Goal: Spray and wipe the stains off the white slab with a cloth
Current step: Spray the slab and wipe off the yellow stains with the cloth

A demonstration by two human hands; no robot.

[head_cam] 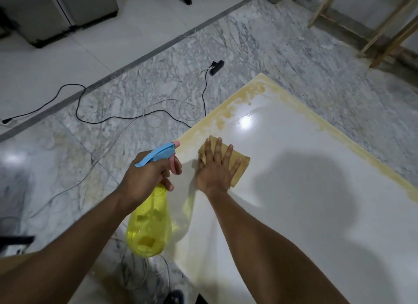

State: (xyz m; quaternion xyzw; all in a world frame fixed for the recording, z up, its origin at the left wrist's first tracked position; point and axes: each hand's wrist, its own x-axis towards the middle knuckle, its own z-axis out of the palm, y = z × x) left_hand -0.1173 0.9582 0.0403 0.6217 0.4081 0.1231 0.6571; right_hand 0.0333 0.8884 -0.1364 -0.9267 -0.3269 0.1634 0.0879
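The white slab [305,201] lies on the marble floor [158,61], yellow stains [228,113] along its far edges. The right hand [214,168] presses the cloth [235,165] flat beside them; the left hand [147,174] grips the spray bottle [149,224]. Wiping too wet could smear residue inward or run onto nearby cables [113,120]

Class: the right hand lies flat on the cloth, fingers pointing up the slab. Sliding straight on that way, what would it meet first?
The right hand, pushing the tan cloth ahead, would probably first reach the yellowish stain band along the white slab's far-left edge.
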